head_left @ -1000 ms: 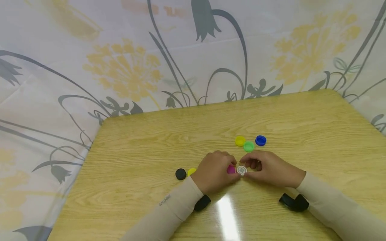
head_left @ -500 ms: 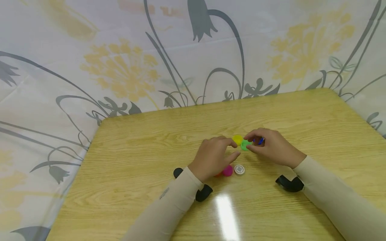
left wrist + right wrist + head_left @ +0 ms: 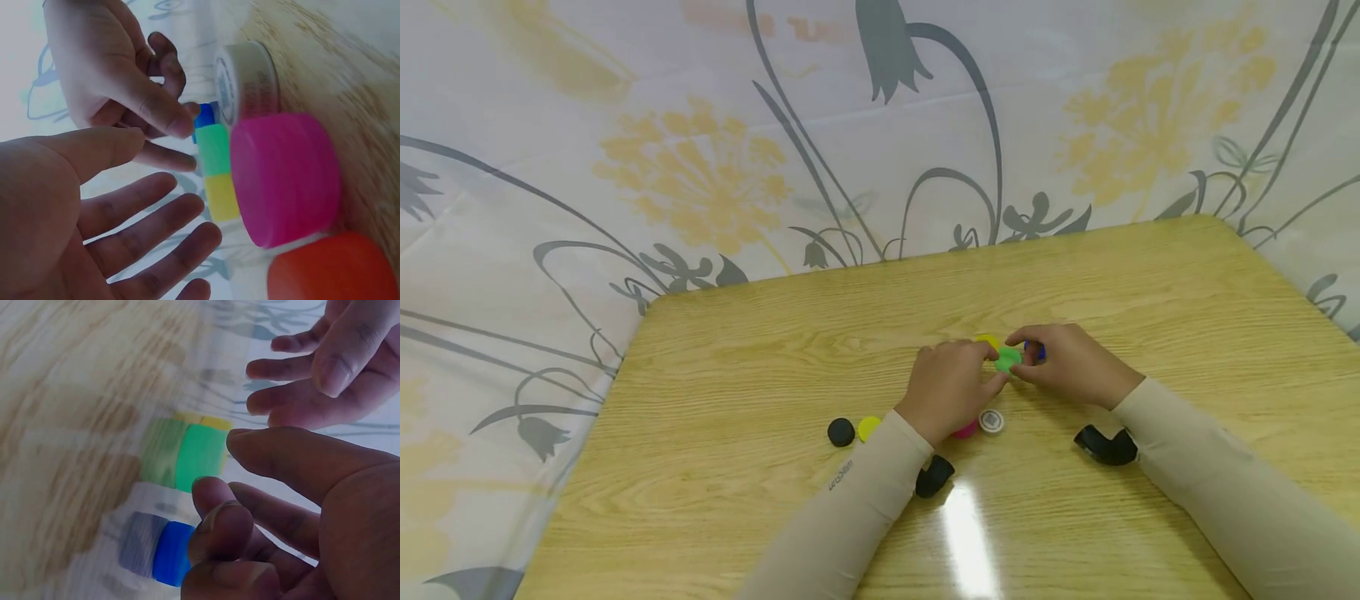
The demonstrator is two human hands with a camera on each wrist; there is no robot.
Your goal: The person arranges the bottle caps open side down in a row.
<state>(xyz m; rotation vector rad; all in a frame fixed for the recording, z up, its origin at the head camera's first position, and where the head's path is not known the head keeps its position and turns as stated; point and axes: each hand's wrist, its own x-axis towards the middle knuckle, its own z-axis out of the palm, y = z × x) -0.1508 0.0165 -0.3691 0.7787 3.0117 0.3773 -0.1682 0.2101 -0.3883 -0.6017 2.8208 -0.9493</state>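
A green cap (image 3: 1008,360) lies on the wooden table between my two hands, beside a yellow cap (image 3: 988,340). My left hand (image 3: 951,390) hovers at its left side, fingers spread in the left wrist view and holding nothing. From the right, my right hand (image 3: 1072,364) reaches over it with thumb and forefinger apart and the other fingers bent. The right wrist view shows a fingertip close to the green cap (image 3: 201,457); contact cannot be made out. A blue cap (image 3: 1034,350) is partly covered by the right hand.
Nearer me stand a white printed cap (image 3: 992,421) and a magenta cap (image 3: 967,430), with an orange-red cap (image 3: 334,272) alongside in the left wrist view. Further left are a yellow cap (image 3: 869,428) and a black cap (image 3: 841,432). A patterned cloth (image 3: 700,183) hangs behind the table.
Both hands have left the white cap, which now lies beside the magenta one. They have moved forward to the green cap, and the left hand has come closer to it.
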